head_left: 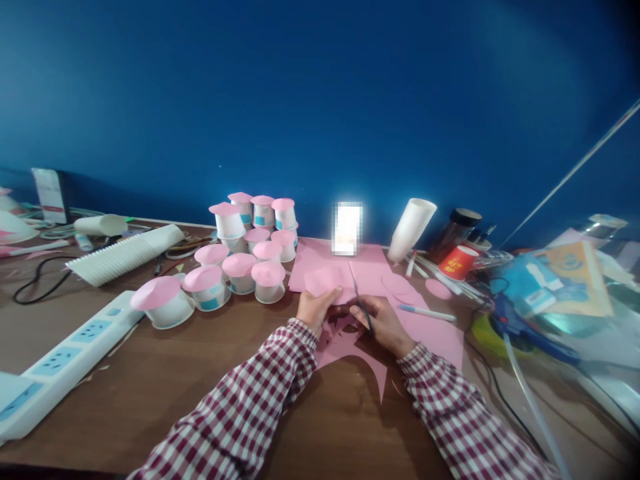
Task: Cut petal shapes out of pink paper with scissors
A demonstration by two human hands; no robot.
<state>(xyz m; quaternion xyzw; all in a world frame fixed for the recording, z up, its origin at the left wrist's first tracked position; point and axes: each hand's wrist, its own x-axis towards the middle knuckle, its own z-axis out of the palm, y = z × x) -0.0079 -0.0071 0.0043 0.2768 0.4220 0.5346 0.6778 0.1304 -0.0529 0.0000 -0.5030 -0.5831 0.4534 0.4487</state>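
Observation:
In the middle of the table my left hand (317, 308) grips a piece of pink paper (323, 280), thumb on top. My right hand (384, 323) is closed around a pair of scissors (356, 287), whose blades point up and away beside the held paper. A cut pink scrap (345, 350) with curved edges lies below the hands. Larger pink sheets (373, 257) are spread behind them, and another sheet lies under a light-blue marker (427, 313) to the right. The fingers of both hands are partly hidden.
At the left stand several paper cups (207, 288) topped with pink paper cones, some stacked. A power strip (75, 353) lies nearer left. A stack of white cups (413, 227), a red cup (458, 261) and a blue glue gun (530, 333) with a cable are on the right.

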